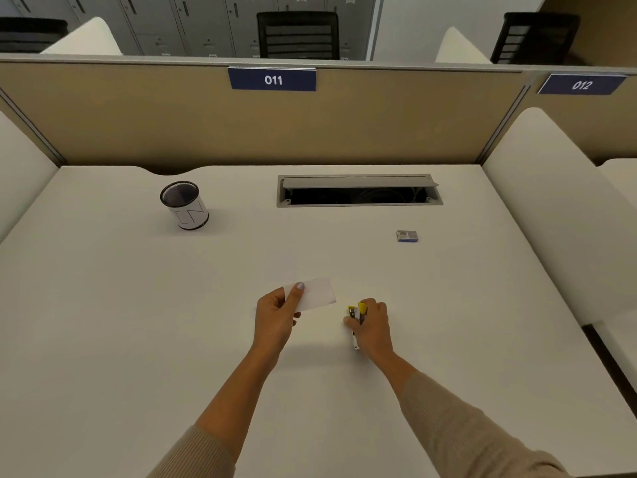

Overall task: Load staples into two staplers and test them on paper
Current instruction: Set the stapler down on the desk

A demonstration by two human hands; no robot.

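Office cubicle, seen from head height.

- Desk [138, 339]: white top that fills most of the view, with a scalloped notch in its far edge.
- Partition [138, 115]: tan panel across the back of the desk; rounded white side dividers [551, 201] flank the desk.
- Lockers [193, 25]: grey bank beyond the partition.
- Chairs [298, 34]: two black ones behind the partition, one centre and one far right.
- Cable hatch [358, 189]: grey frame set into the far desk, with its lid tilted open over a dark cavity.
- Labels: blue plate "011" [272, 80] on the partition's top edge; blue plate "012" [582, 85] on the next bay.
- Pen cup [184, 205]: black mesh wrapped in white paper, upright at far left.
- Left hand [275, 315]: beige sleeve; the thumb on top and curled fingers beneath pinch the near-left end of the paper slip.
- Right hand [374, 326]: beige sleeve; its fingers are wrapped round the stapler.
- Paper slip [319, 293]: small, white and rectangular, at desk centre, just left of the stapler and apart from it.
- Stapler [356, 313]: yellow and white, largely hidden by the grip, with its yellow end toward the paper; contact with the desk cannot be told.
- Staple box [407, 235]: small, grey and blue, lying flat on the far right of the desk, well apart from both hands.
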